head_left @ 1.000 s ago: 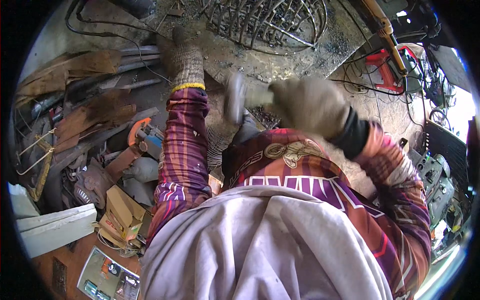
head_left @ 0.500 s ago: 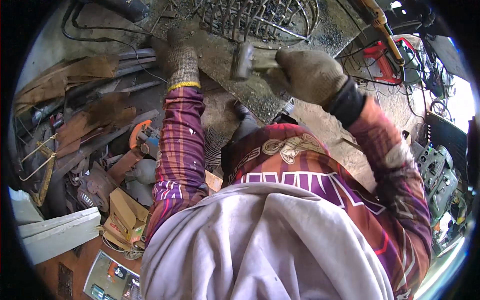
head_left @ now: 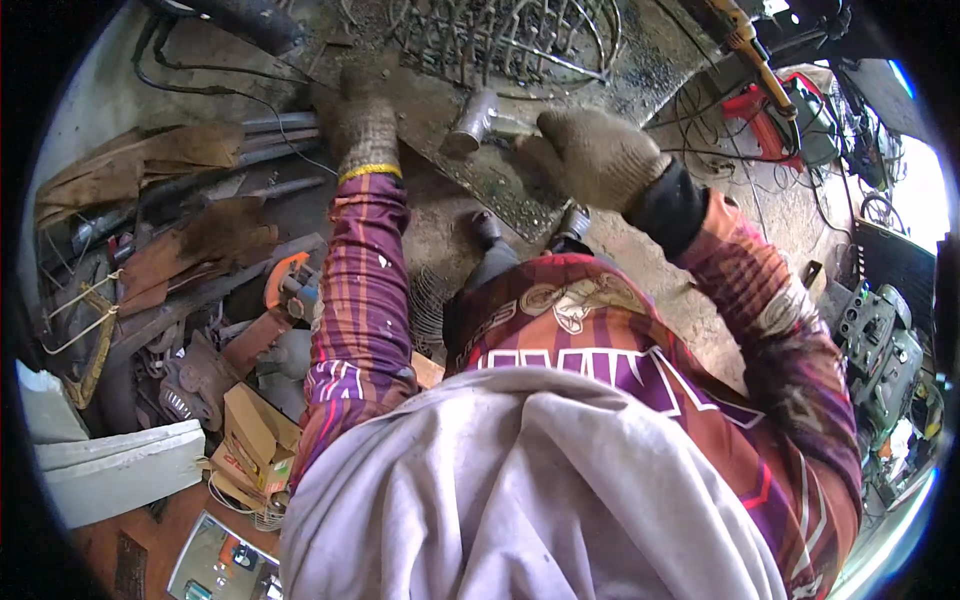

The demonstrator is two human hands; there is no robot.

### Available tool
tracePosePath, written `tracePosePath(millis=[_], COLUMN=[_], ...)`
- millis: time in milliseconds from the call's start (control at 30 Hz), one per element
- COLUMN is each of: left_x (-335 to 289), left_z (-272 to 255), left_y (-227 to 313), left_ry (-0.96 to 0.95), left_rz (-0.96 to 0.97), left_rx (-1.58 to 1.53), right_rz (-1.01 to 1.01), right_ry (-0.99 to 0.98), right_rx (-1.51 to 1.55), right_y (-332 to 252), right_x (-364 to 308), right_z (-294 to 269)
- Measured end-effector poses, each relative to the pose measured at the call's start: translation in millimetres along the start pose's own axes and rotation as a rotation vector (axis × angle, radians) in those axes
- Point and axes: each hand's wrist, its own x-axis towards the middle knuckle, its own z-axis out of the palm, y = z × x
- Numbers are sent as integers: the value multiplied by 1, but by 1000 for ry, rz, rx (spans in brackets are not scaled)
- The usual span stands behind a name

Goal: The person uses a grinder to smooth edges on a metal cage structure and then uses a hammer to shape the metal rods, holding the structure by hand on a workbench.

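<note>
My right hand (head_left: 600, 155), in a knitted work glove with a dark cuff, is closed around the handle of a hammer (head_left: 472, 122). The hammer's thick metal head points left, held above a dark, gritty metal plate (head_left: 510, 195). At the plate's left edge is my left hand (head_left: 365, 130), gloved with a yellow-trimmed cuff. Its fingers are dark and smeared, so their grip cannot be made out. Beyond both hands, a pile of bent metal rods (head_left: 500, 40) lies on the plate.
Pipes and brown cloth (head_left: 140, 170) lie at the left, above a cardboard box (head_left: 250, 440) and white slabs (head_left: 120, 465). Cables run beside a red tool (head_left: 765, 125) at the right. A grey engine-like casing (head_left: 880, 345) stands at far right. My feet show below the plate.
My right hand and the hammer have shifted a little to the left, and the hammer head has tilted. My left hand stays in nearly the same place.
</note>
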Motion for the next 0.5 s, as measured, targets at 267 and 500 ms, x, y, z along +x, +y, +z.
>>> tracePosePath(millis=[267, 500], left_x=[-2, 2], left_z=[-7, -10], left_y=[-4, 6], left_ry=[-43, -133], left_rz=[-97, -76], left_rx=[-197, -170], right_rz=[-69, -103], right_ry=[-101, 63], right_rx=[41, -10], right_y=[-40, -14], right_x=[-21, -4], right_z=[-9, 1])
